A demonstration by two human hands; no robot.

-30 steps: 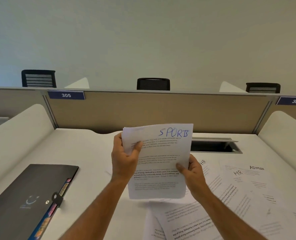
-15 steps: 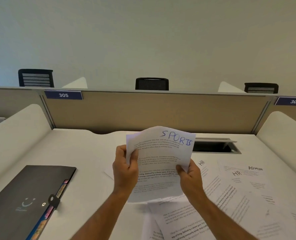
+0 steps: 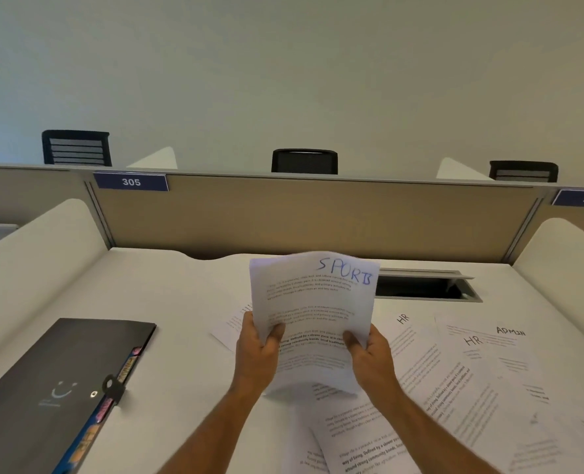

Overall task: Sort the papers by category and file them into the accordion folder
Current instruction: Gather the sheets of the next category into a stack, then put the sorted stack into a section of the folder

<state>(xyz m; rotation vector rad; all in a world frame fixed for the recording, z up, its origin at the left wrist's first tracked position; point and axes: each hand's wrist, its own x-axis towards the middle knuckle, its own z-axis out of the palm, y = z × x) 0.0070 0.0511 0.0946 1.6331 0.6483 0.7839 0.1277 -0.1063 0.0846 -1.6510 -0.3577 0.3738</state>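
I hold a thin stack of printed sheets (image 3: 312, 302) upright above the desk, its top page marked SPORTS in blue ink. My left hand (image 3: 258, 350) grips its left edge and my right hand (image 3: 369, 354) grips its right edge, thumbs on the front page. The black accordion folder (image 3: 44, 381) lies closed on the desk at the left, coloured tabs showing along its right side. Loose papers marked HR (image 3: 417, 350) and ADMIN (image 3: 516, 357) lie spread on the desk to the right and below my hands.
A beige partition (image 3: 317, 217) with number plates 305 and 304 closes the desk's far side. An open cable hatch (image 3: 423, 287) is sunk in the desk behind the held sheets. White curved dividers flank both sides. Black chair backs show beyond the partition.
Both hands have slid lower on the SPORTS stack, and the stack has bowed and tilted slightly. The folder and loose papers have not moved.
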